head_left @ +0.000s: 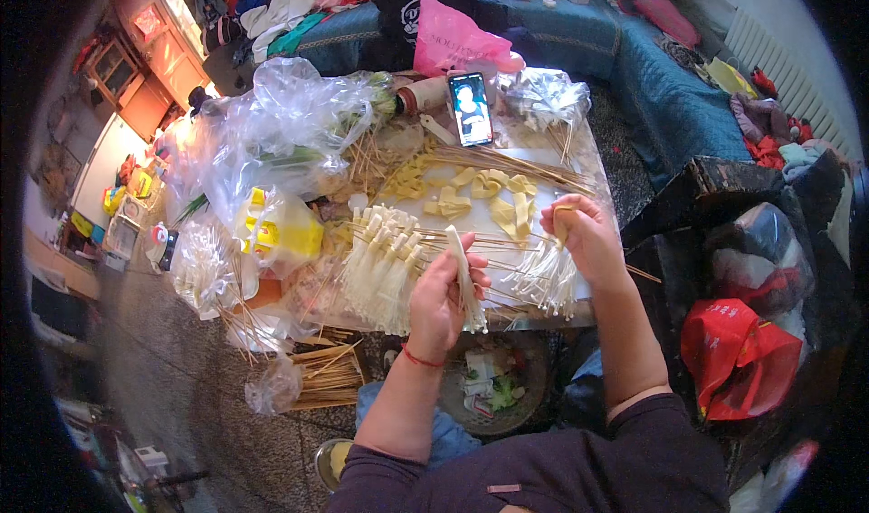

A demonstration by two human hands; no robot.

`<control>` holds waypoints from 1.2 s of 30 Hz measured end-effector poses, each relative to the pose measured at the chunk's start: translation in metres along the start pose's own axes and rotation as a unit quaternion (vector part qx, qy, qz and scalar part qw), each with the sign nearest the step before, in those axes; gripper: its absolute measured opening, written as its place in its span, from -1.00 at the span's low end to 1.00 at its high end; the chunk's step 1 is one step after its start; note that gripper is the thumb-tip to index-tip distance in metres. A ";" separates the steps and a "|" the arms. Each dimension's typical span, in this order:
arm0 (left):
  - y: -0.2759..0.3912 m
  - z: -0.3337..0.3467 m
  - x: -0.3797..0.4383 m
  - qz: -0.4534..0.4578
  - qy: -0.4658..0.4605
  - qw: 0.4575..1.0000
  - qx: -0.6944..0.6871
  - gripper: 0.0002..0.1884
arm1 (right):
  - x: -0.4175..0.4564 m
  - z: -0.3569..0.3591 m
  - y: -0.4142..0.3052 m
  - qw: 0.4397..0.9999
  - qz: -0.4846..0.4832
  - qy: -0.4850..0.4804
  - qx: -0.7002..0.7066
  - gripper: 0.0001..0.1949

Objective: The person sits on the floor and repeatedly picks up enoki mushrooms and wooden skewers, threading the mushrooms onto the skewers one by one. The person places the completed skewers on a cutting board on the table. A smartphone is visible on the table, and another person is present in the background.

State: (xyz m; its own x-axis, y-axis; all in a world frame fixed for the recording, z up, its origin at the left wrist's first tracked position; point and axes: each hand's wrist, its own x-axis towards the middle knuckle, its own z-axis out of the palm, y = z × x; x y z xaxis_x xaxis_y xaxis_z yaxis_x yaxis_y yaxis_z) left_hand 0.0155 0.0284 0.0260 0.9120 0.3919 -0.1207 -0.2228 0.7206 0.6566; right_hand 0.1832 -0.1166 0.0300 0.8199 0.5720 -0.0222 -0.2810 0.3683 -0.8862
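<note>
My left hand [438,299] holds a slim bundle of enoki mushrooms [461,279], caps pointing down toward me. With bent fingers, my right hand [584,238] pinches a pale yellow strip, apparently tofu skin [561,224]. Below it, loose enoki mushrooms [546,282] lie on a white cutting board [445,167]. More yellow strips [509,214] are folded and scattered across the board. To the left of my left hand, wrapped enoki bundles [380,269] sit in rows on bamboo skewers [499,262], whose sticks reach right across the board.
A phone [470,109] stands upright at the back beside loose skewers [509,160]. Plastic bags [285,112] and a yellow-labelled container [282,231] crowd the left. A basin [495,404] with scraps lies below the table edge, near a box of skewers [329,377].
</note>
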 end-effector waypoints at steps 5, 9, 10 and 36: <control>-0.026 0.003 -0.008 0.017 0.020 0.996 0.081 -0.65 | -0.041 0.019 -0.017 0.984 0.048 -0.104 -0.139 -0.83; -0.044 0.010 -0.015 0.048 -0.017 0.994 0.100 -0.62 | -0.053 0.027 -0.011 0.885 -0.174 -0.240 -0.360 -0.85; -0.047 0.011 -0.016 0.061 -0.018 0.992 0.109 -0.62 | -0.052 0.027 -0.010 0.844 -0.228 -0.263 -0.408 -0.86; -0.053 0.015 -0.014 0.005 0.002 1.000 0.021 -0.85 | -0.060 0.017 -0.008 0.856 -0.219 -0.213 -0.417 -0.88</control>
State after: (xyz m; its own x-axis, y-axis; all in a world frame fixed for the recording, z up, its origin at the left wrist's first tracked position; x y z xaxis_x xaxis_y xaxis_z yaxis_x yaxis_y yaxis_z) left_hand 0.0197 -0.0237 0.0047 0.9085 0.4013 -0.1161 -0.2179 0.6923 0.6879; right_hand 0.1276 -0.1416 0.0457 0.4490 0.7941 0.4097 0.6064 0.0659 -0.7924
